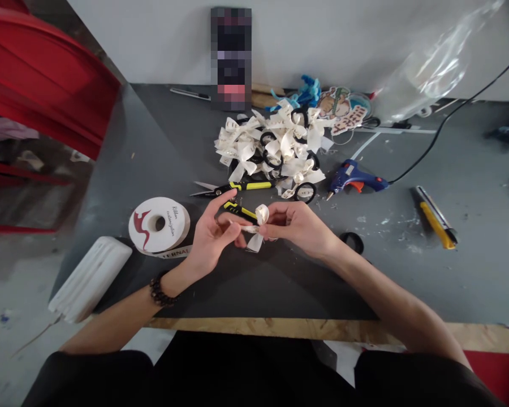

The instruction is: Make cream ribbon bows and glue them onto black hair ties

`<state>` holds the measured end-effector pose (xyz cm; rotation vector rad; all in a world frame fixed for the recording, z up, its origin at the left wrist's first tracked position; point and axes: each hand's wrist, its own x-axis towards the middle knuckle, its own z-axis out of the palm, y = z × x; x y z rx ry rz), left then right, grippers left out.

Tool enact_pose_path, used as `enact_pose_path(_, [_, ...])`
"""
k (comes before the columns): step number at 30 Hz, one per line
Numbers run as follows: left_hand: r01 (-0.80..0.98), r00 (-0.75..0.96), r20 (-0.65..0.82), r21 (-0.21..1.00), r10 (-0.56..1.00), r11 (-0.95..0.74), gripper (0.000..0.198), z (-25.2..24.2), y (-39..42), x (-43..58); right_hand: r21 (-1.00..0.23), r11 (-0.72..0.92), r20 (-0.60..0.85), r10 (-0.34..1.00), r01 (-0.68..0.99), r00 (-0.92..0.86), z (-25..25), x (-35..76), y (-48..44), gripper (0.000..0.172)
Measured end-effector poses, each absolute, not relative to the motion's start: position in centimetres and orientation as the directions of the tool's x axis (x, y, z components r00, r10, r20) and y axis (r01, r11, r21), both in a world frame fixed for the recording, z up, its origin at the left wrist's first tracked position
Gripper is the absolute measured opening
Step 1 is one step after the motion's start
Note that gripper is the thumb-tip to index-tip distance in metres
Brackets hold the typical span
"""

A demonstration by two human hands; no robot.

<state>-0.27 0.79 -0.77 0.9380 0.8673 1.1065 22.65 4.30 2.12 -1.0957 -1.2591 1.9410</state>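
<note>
Between my two hands is a cream ribbon bow, partly covered by fingers. My left hand pinches one end of the ribbon between thumb and fingers, with the index finger raised. On the other side, my right hand grips the bow beside a rolled loop. Under and behind the hands lie scissors with black and yellow handles, blades pointing left. Just beyond them is a heap of cream ribbon bows with black hair ties among them. A white ribbon spool with printed ribbon lies left of my left hand.
A blue glue gun with a black cord lies right of the heap. Farther right is a yellow utility knife. A black hair tie sits near my right forearm. A white device rests at the left table edge; a red chair stands beyond.
</note>
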Motion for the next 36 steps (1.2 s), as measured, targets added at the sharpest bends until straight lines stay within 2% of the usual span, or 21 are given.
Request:
enact_pose_path(2, [-0.331,0.260,-0.053,0.933,0.964,0.141,0.084,-0.9,0.8,-0.4,-0.921,-0.381,-0.301,0.828,-0.081,-0.473,2.0,22.3,4.1,0.028])
enact_pose_path(4, [-0.299,0.288,-0.071,0.941,0.955,0.160,0.090,-0.9,0.8,-0.3,-0.927,-0.357,-0.270,0.847,-0.114,-0.459,1.8,22.0,3.7,0.030])
enact_pose_path(9, [-0.136,0.288,-0.231,0.951,0.929,0.279,0.077,-0.5,0.5,0.1,-0.948,-0.303,-0.231,0.868,-0.099,-0.440,1.7,21.7,3.0,0.028])
enact_pose_path(13, [-0.132,0.271,-0.226,0.954,0.936,0.268,0.083,-0.1,0.5,0.2,-0.962,-0.270,-0.239,0.909,-0.046,-0.341,2.0,21.5,2.9,0.026])
enact_pose_path(18, [-0.090,0.302,-0.244,0.955,0.921,0.282,0.088,0.4,0.4,0.1,-0.948,-0.301,-0.267,0.930,-0.107,-0.251,1.8,21.3,2.7,0.031])
enact_pose_path(27, [0.028,0.413,-0.220,0.973,0.884,0.229,0.085,0.2,0.9,-0.4,-0.936,-0.319,-0.285,0.935,-0.149,-0.209,0.9,21.2,2.8,0.033])
enact_pose_path(30, [0.149,0.351,-0.127,0.986,0.928,0.079,0.077,0.4,0.5,-0.4,-0.947,-0.302,-0.273,0.936,-0.106,-0.223,0.9,21.3,2.7,0.036])
enact_pose_path(33, [0.273,0.228,0.084,0.951,0.970,-0.147,0.060,0.6,0.2,-0.4,-0.955,-0.293,-0.272,0.924,-0.040,-0.267,0.9,21.2,2.2,0.043])
enact_pose_path(36, [0.283,0.133,0.136,0.944,0.982,-0.169,0.041,0.4,0.2,-0.4,-0.975,-0.217,-0.220,0.923,0.045,-0.316,1.1,20.9,1.5,0.037])
